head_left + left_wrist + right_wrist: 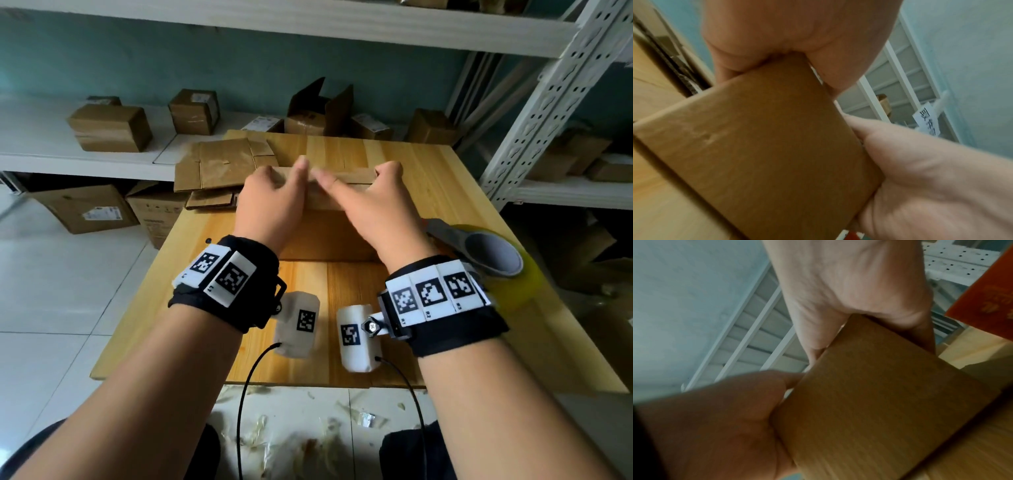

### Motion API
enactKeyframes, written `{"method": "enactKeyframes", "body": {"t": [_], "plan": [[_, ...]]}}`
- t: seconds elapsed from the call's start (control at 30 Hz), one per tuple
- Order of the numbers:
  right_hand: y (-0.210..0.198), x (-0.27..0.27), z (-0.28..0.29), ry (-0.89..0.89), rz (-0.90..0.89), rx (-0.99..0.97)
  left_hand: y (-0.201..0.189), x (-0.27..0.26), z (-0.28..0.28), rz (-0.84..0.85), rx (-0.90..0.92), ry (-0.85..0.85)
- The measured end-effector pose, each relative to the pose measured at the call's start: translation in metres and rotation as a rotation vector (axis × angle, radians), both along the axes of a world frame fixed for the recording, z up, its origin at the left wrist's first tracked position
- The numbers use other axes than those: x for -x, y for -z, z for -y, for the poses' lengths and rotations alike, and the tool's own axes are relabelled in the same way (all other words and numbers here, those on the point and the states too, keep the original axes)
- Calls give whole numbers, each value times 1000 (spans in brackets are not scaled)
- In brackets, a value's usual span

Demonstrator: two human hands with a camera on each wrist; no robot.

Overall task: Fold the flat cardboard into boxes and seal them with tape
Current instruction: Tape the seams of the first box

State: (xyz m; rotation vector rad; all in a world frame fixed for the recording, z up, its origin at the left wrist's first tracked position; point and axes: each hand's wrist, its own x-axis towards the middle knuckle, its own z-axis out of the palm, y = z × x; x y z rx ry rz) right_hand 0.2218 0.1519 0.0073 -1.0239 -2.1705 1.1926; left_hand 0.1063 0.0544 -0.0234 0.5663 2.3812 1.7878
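Wooden table [411,178] bears a box [329,233], both hands [270,205] gripping.

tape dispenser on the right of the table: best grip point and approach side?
Judging from the head view: take the tape dispenser by its grey handle, which juts out toward the box. It lies just beside the right hand, so that hand can come from above and its left. The roll end hangs near the table edge, so avoid pushing it outward.

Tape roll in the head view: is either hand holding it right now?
No, the tape roll lies on the table beside the right hand, while both hands grip the box.
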Motion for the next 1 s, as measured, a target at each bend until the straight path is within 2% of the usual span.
{"method": "enactKeyframes", "body": {"t": [0.17,0.27,0.63,0.87,1.0], "plan": [[11,5,-1,-44,8,-51,1,-1,1,-172,201,-27],[13,6,-4,-48,-4,-40,1,5,1,-129,209,-16],[16,-2,-13,-69,-14,42,-3,2,10,49,-20,-5],[-2,-5,-6,38,-27,191,-6,-9,21,320,-144,221],[-9,-11,-7,89,-129,166,-10,-16,34,210,-10,35]]}}
